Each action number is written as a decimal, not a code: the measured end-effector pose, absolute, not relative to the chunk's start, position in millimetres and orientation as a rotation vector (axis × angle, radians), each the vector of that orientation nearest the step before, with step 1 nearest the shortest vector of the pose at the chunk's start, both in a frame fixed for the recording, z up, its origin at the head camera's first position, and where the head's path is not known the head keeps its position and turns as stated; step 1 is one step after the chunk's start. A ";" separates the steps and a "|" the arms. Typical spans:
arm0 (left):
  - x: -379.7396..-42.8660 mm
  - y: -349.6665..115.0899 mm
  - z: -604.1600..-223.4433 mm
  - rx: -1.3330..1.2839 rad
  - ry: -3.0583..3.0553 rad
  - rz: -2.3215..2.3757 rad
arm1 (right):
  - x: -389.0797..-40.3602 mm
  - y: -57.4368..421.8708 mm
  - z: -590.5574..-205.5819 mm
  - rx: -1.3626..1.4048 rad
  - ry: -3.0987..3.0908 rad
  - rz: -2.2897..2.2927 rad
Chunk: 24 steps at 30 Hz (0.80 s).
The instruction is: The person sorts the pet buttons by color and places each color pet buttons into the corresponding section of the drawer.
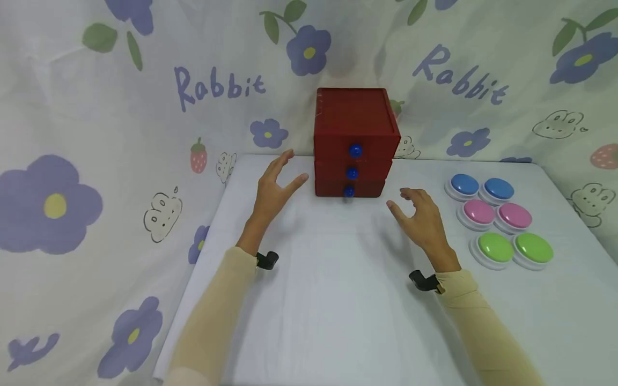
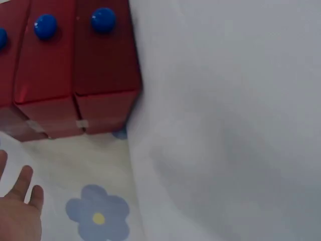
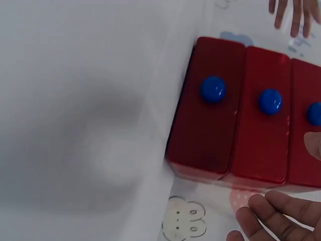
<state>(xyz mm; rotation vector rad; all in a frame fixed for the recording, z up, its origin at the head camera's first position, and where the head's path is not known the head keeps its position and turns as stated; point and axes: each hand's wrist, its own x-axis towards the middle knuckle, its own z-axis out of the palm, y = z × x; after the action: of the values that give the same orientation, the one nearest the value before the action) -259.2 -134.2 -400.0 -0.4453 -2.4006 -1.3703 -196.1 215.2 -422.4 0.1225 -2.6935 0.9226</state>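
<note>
A small red chest of three stacked drawers (image 1: 354, 115) stands at the back of the white table, a round blue knob (image 1: 355, 150) on each drawer front. My left hand (image 1: 273, 195) hovers just left of the chest, thumb spread from the fingers, holding nothing. To the chest's front right is my right hand (image 1: 421, 220), also raised with thumb apart and holding nothing. Both wrist views show the drawer fronts, all pushed in. In the right wrist view, the fingers (image 3: 281, 216) come close beside the chest's side.
On the right stand several round push buttons in pairs: blue (image 1: 465, 184), pink (image 1: 515, 215) and green (image 1: 492, 247), each on a white base. A patterned cloth (image 1: 232, 32) hangs right behind the chest and along the left side. White cloth covers the table (image 1: 333, 300).
</note>
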 end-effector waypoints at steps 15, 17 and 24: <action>-269.4 -101.6 -374.4 -0.504 -2.011 -1.712 | -189.4 174.0 -419.1 0.327 -2.359 1.088; -272.2 -100.3 -371.9 -0.519 -1.995 -1.716 | -190.4 170.1 -419.5 0.345 -2.323 1.101; -280.5 -99.5 -369.8 -0.554 -1.951 -1.735 | -194.6 158.4 -421.7 0.368 -2.246 1.129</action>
<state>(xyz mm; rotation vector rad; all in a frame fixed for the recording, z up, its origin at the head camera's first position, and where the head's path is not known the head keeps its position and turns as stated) -280.5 -99.5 -369.8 -0.5545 -1.9508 -1.7347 -194.6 158.4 -421.7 0.3676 -2.2457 1.1290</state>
